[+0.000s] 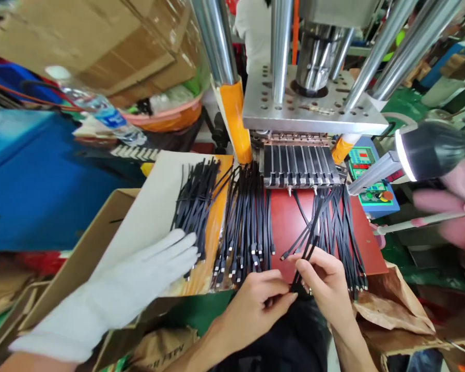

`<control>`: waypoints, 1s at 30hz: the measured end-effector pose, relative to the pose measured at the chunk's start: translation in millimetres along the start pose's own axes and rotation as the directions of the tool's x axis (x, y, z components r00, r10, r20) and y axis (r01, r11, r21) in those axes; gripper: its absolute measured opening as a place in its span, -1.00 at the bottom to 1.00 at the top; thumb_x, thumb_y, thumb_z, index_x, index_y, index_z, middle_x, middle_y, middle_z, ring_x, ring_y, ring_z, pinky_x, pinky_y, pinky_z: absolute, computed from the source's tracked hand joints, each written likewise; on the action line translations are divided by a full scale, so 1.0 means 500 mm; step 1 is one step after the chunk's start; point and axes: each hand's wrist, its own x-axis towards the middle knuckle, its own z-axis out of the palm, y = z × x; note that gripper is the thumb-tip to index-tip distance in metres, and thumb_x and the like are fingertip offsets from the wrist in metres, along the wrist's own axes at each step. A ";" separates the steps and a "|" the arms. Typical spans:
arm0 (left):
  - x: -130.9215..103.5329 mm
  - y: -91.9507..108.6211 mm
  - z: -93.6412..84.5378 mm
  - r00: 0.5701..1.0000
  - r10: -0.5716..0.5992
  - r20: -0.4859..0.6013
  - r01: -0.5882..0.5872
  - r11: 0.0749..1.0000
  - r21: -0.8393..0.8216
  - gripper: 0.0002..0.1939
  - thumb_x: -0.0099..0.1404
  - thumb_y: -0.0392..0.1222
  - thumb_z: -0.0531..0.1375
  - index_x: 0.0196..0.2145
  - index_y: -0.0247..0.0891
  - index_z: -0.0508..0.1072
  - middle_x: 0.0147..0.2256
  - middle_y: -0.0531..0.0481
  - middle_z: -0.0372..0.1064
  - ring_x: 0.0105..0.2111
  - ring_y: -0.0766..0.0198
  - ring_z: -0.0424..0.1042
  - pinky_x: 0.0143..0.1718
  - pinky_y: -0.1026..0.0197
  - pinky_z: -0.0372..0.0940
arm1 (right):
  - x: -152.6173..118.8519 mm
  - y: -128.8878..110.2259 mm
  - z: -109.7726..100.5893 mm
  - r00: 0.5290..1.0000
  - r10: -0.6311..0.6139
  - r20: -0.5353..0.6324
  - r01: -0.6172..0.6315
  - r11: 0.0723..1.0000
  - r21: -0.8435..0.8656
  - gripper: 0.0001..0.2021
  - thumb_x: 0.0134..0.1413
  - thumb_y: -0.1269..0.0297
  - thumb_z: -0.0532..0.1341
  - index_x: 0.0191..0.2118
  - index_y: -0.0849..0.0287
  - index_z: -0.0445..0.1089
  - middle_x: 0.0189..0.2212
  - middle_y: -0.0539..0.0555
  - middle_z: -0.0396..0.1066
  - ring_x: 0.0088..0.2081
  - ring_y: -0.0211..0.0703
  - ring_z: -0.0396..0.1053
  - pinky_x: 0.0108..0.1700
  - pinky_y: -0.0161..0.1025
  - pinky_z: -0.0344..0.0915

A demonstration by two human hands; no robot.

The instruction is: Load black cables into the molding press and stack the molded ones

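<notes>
Both my hands are closed on a few black flat USB cables (312,230) near the front edge of the red board. My left hand (259,302) pinches the lower ends between thumb and fingers. Higher up and to the right, my right hand (323,279) grips the same cables, their connectors partly hidden by my fingers. Right of them lies a fan of black cables (339,222), connectors toward me. Another bunch of cables (246,227) lies to the left. Behind the board is a metal press fixture (302,163) with several slots.
A co-worker's white-gloved hand (155,268) reaches in from the left beside a further bundle of cables (196,199) on cardboard. Steel press columns (217,41) rise behind. At right are a lamp (430,150), a control panel (368,173) and a pink fan (457,204).
</notes>
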 end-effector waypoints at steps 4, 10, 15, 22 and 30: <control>0.045 0.037 -0.082 0.988 -0.086 0.125 0.089 0.996 -0.016 -0.82 0.43 -0.08 0.33 -0.05 -0.09 0.59 -0.11 -0.01 0.59 -0.22 0.17 0.57 -0.15 0.19 0.44 | 0.002 0.005 0.013 0.999 -0.025 -0.022 0.024 0.998 -0.054 -0.62 0.41 0.10 0.27 -0.44 0.16 0.50 -0.47 -0.01 0.36 -0.47 -0.29 0.23 -0.44 -0.29 0.13; 0.148 0.085 -0.116 0.994 0.089 -0.061 -0.091 0.996 -0.018 -0.81 0.48 -0.09 0.30 -0.12 -0.25 0.65 -0.22 -0.03 0.59 -0.26 0.25 0.53 -0.14 0.24 0.38 | -0.017 0.028 0.026 0.997 -0.069 0.046 0.076 0.984 -0.160 -0.63 0.45 0.17 0.24 -0.44 0.15 0.49 -0.48 0.00 0.32 -0.37 -0.22 0.33 -0.33 -0.27 0.24; 0.157 0.078 -0.095 0.994 0.100 0.038 -0.095 0.989 -0.114 -0.82 0.49 -0.20 0.28 -0.25 -0.26 0.68 -0.28 -0.01 0.63 -0.27 0.27 0.56 -0.17 0.29 0.37 | -0.019 0.039 0.015 0.984 -0.176 0.010 0.173 0.954 -0.244 -0.74 0.47 0.28 0.19 -0.26 0.13 0.59 -0.34 0.05 0.47 -0.29 -0.19 0.44 -0.23 -0.26 0.35; 0.146 0.067 -0.104 0.992 0.011 0.122 0.036 0.924 -0.381 -0.75 0.42 -0.03 0.37 -0.28 -0.28 0.71 -0.31 -0.04 0.54 -0.41 0.33 0.53 -0.35 0.31 0.39 | 0.004 0.001 -0.008 0.957 -0.290 -0.013 0.280 0.933 -0.226 -0.78 0.44 0.33 0.22 -0.26 0.11 0.59 -0.38 0.03 0.43 -0.34 -0.19 0.39 -0.28 -0.27 0.32; 0.153 0.070 -0.105 0.989 0.140 -0.056 -0.147 0.975 -0.164 -0.64 0.44 0.04 0.36 -0.40 -0.27 0.69 -0.38 -0.03 0.51 -0.39 0.32 0.48 -0.34 0.30 0.34 | 0.047 -0.014 0.012 0.951 -0.306 0.043 0.307 0.916 -0.260 -0.71 0.45 0.30 0.19 -0.40 0.14 0.36 -0.45 -0.03 0.26 -0.41 -0.25 0.22 -0.38 -0.29 0.15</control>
